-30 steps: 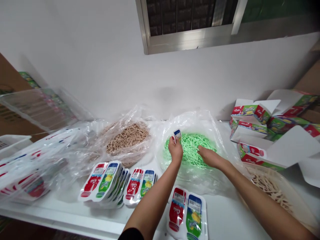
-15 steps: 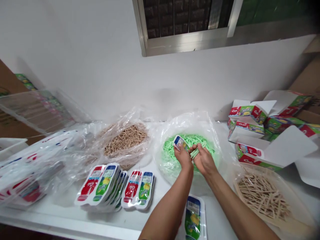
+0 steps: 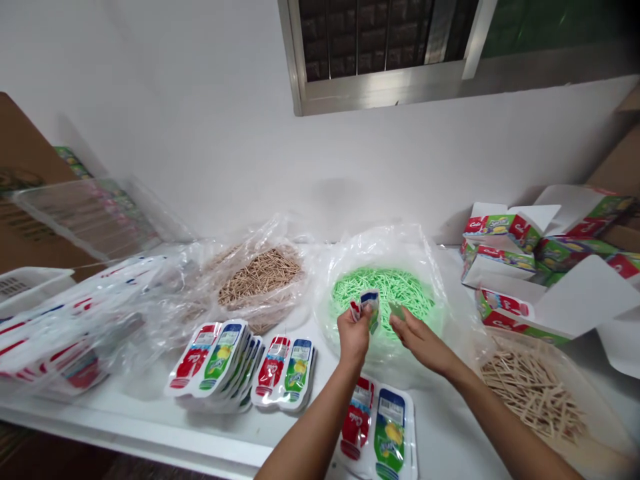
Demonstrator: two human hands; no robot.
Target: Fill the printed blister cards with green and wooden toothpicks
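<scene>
Above a clear plastic bag (image 3: 345,247) of thin green sticks (image 3: 400,283), both my hands are at work. My left hand (image 3: 354,340) is closed on a small red, blue and green printed packet (image 3: 371,301), which it holds upright. To the right, my right hand (image 3: 420,341) pinches a small, blurred pale-green bunch (image 3: 397,310), apparently sticks. A gap separates the two hands. Below my wrists lies a bottle-shaped twin Cola and Sprite pack (image 3: 390,433), partly covered by my left forearm.
Stacked twin packs (image 3: 220,357) and a smaller pile (image 3: 285,373) lie left of my arms. Behind them is a bag of brown sticks (image 3: 263,277). At right are open printed boxes (image 3: 505,307) and a tray of brown sticks (image 3: 535,393). Plastic-wrapped packs (image 3: 65,333) cover the left side.
My hands have drawn apart, with the packet moving slightly right and more upright in my left hand. The view has shifted a little, and more of the lower twin pack shows.
</scene>
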